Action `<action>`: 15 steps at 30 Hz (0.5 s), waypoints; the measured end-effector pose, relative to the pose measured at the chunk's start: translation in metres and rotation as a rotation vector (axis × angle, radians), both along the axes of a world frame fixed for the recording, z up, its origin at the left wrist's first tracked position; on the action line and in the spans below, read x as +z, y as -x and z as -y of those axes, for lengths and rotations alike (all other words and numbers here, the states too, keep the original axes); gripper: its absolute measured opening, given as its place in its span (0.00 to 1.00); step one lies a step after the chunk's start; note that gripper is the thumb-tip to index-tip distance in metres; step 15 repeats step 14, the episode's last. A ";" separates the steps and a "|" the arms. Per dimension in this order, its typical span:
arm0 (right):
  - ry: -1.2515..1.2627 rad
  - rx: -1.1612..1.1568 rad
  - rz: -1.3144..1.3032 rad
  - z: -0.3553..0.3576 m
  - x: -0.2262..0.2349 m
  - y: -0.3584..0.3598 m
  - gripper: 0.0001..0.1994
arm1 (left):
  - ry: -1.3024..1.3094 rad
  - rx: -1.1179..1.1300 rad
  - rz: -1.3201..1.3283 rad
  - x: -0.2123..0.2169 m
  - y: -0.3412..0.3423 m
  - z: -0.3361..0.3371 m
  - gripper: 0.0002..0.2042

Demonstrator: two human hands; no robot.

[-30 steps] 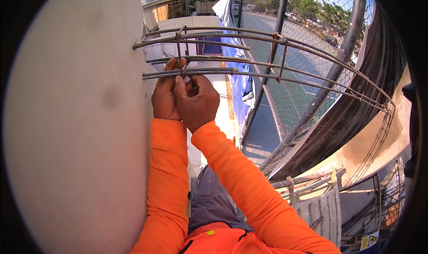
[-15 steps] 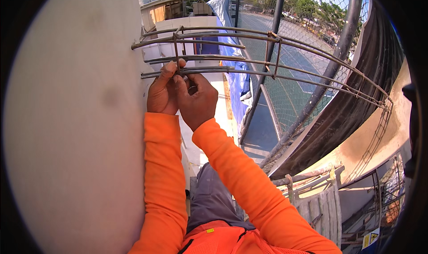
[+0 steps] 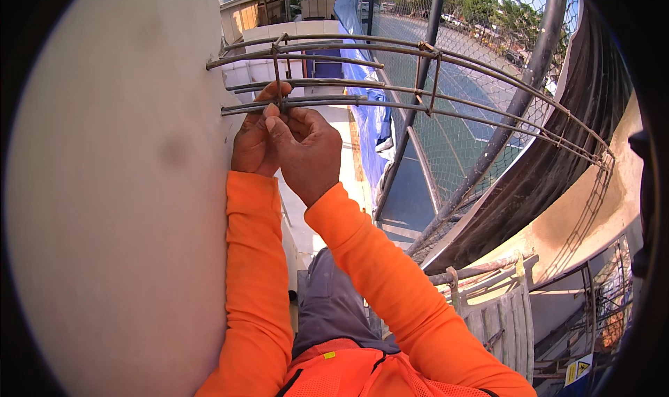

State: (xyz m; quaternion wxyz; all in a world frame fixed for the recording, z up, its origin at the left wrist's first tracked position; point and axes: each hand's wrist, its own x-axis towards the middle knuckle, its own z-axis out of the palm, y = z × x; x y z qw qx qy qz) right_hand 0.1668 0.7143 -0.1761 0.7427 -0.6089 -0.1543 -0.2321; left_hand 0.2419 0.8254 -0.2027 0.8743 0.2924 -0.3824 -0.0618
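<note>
A cage of long rusty rebar sticks out from the wall on my left and runs off to the right. Where a square stirrup meets the lower bars, both my hands are close together. My left hand has its fingers curled up around the far side of that joint, thumb near the bars. Just to the right, my right hand is closed in a pinch, thumb against the fingers, below the same joint. Whatever is between the fingertips is too small or hidden to tell.
A smooth pale wall rises close on my left. Another stirrup stands farther along the cage. Beyond are a blue tarp, dark metal posts and chain-link fence. A corrugated panel and metal bars lie at the lower right.
Both hands stay at the stirrup joint. The left fingers have shifted slightly, and the right fingers have turned a little more over the bars. The cage sits slightly higher in view.
</note>
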 end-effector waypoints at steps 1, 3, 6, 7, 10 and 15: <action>0.022 -0.011 0.027 0.001 0.001 -0.002 0.17 | -0.002 -0.039 0.054 0.002 0.002 -0.001 0.21; 0.089 -0.051 0.020 0.004 -0.001 -0.003 0.15 | 0.063 0.072 -0.050 0.002 0.008 0.006 0.20; 0.172 -0.171 0.012 0.004 -0.004 -0.006 0.12 | 0.094 0.268 -0.133 -0.006 0.024 0.014 0.18; 0.225 -0.257 0.075 0.007 -0.004 -0.007 0.11 | 0.095 0.347 -0.157 -0.010 0.030 0.016 0.17; 0.336 -0.429 0.213 0.010 -0.008 -0.009 0.10 | -0.167 0.537 -0.314 -0.024 0.047 0.019 0.14; 0.393 -0.372 0.164 0.019 -0.007 -0.012 0.11 | -0.099 0.391 -0.278 -0.022 0.048 0.022 0.15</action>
